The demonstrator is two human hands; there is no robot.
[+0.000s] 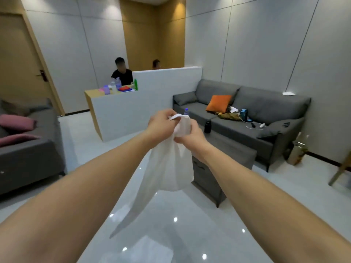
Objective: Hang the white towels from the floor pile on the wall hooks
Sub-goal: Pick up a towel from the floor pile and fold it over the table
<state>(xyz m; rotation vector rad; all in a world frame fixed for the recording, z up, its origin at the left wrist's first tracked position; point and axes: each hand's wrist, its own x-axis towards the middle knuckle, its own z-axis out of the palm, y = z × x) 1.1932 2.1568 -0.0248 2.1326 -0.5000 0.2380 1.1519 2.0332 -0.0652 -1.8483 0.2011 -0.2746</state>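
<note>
A white towel (167, 168) hangs in front of me at chest height, its lower end trailing down to the left above the glossy floor. My left hand (161, 122) pinches the towel's top edge. My right hand (190, 135) grips the bunched cloth just below and to the right. Both arms are stretched forward. No wall hooks and no floor pile show in this view.
A grey coffee table (228, 154) stands right behind the towel. A grey sofa (266, 114) with an orange cushion and loose items lines the right wall. Another sofa (28, 149) is at left. A white counter (123, 114) with two seated people is ahead.
</note>
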